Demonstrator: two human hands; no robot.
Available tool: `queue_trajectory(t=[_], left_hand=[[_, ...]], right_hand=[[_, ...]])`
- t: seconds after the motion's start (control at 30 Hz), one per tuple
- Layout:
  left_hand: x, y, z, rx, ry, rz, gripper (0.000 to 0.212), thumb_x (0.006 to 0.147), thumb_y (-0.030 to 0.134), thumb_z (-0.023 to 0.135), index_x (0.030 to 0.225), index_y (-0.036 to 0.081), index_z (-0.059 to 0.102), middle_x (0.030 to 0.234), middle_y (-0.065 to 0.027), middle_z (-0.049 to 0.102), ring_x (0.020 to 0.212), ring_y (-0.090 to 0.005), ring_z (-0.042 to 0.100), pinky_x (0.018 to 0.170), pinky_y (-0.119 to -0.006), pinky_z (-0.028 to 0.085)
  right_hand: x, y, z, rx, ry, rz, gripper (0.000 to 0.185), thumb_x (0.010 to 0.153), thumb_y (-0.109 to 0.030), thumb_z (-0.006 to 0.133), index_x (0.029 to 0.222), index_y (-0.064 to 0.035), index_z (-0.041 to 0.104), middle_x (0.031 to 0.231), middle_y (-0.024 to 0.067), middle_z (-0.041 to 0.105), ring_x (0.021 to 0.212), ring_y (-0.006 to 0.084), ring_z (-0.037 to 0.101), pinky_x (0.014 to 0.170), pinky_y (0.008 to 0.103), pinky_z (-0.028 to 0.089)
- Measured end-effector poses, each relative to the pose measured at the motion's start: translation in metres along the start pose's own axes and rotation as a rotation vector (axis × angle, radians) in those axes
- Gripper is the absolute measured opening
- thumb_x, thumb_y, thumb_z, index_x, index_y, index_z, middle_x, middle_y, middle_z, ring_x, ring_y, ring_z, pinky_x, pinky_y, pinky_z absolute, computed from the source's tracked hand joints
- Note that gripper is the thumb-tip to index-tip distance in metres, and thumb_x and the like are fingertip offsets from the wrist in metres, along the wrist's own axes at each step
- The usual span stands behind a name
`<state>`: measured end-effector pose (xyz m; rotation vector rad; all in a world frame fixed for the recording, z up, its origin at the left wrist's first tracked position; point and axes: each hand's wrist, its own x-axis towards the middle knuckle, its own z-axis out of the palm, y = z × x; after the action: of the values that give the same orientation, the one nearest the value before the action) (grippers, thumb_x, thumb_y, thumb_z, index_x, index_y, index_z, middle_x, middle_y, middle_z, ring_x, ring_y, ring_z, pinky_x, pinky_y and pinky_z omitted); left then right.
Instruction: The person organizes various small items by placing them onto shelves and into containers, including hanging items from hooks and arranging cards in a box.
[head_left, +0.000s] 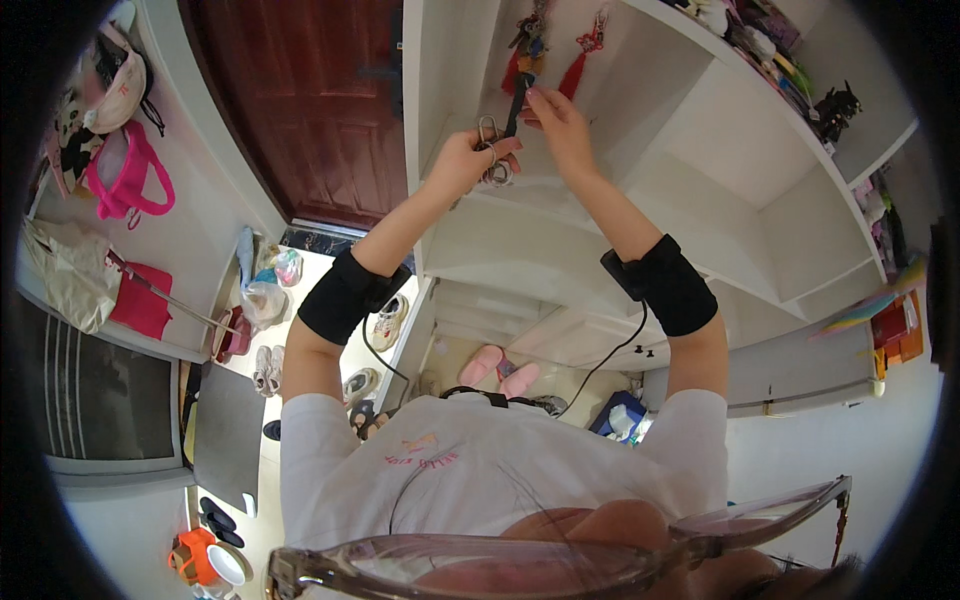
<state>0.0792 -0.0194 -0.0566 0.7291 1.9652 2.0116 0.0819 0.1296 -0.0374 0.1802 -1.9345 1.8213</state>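
Note:
My left hand (471, 159) is closed around metal rings and a clip (491, 154), which look like a bunch of keys or key rings. From it a dark strap (516, 109) runs up to small figure charms (529, 45) by the back wall of a white shelf compartment. My right hand (553, 120) has its thumb and forefinger pinched at the upper part of the strap. A red tassel ornament (576, 67) hangs just above and right of my right hand. Another red tassel is partly hidden behind the charms.
White shelf dividers (675, 97) surround both hands. A dark red door (315, 97) is at the left, with shoes (388, 322) and plastic bags (264, 300) on the floor. Pink slippers (481, 365) lie below the shelves. Bags hang on the left wall, including a pink one (124, 176).

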Motion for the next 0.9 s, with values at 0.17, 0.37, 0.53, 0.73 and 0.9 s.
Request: queue_trajectory(t=[0.17, 0.37, 0.53, 0.73, 0.9], left_hand=[[0.016, -0.008, 0.006, 0.112, -0.115, 0.010, 0.023, 0.078, 0.024, 0.059, 0.080, 0.002, 0.060, 0.064, -0.0004, 0.060, 0.050, -0.0039, 0.042, 0.046, -0.019, 0.034], [0.025, -0.015, -0.002, 0.035, -0.137, 0.004, 0.022, 0.081, 0.024, 0.055, 0.087, 0.004, 0.062, 0.066, 0.0014, 0.059, 0.049, -0.0020, 0.039, 0.044, -0.018, 0.030], [0.023, -0.015, -0.009, 0.001, -0.136, -0.024, 0.023, 0.081, 0.024, 0.055, 0.090, 0.005, 0.061, 0.070, 0.0012, 0.060, 0.049, -0.0013, 0.041, 0.043, -0.017, 0.029], [0.030, -0.021, -0.009, -0.122, -0.086, -0.048, 0.024, 0.081, 0.026, 0.054, 0.093, 0.007, 0.061, 0.071, 0.0005, 0.060, 0.049, -0.0025, 0.043, 0.042, -0.017, 0.030], [0.029, -0.034, -0.009, -0.133, -0.092, -0.025, 0.022, 0.082, 0.025, 0.054, 0.093, 0.007, 0.061, 0.071, -0.0011, 0.060, 0.052, -0.0034, 0.047, 0.044, -0.017, 0.033]], right_hand=[[0.010, -0.012, -0.025, -0.200, -0.024, -0.160, 0.033, 0.078, -0.018, 0.059, 0.103, 0.0023, 0.054, 0.085, 0.0085, 0.061, 0.078, 0.0107, 0.056, 0.068, 0.0217, 0.044], [0.017, -0.020, -0.038, -0.265, 0.002, -0.074, 0.028, 0.078, -0.016, 0.059, 0.099, 0.0025, 0.057, 0.092, 0.0070, 0.059, 0.081, 0.0107, 0.055, 0.072, 0.0218, 0.045], [0.021, -0.031, -0.022, -0.043, 0.094, -0.071, 0.032, 0.077, -0.017, 0.061, 0.101, 0.0028, 0.054, 0.093, 0.0075, 0.058, 0.083, 0.0124, 0.056, 0.072, 0.0218, 0.046], [0.048, -0.012, -0.010, 0.150, 0.231, -0.036, 0.033, 0.070, -0.015, 0.068, 0.093, 0.0038, 0.056, 0.085, 0.0088, 0.059, 0.076, 0.0144, 0.056, 0.069, 0.0242, 0.047], [0.082, 0.003, -0.020, -0.206, 0.454, -0.145, 0.032, 0.067, -0.017, 0.070, 0.089, 0.0017, 0.056, 0.084, 0.0098, 0.059, 0.076, 0.0178, 0.056, 0.065, 0.0273, 0.045]])
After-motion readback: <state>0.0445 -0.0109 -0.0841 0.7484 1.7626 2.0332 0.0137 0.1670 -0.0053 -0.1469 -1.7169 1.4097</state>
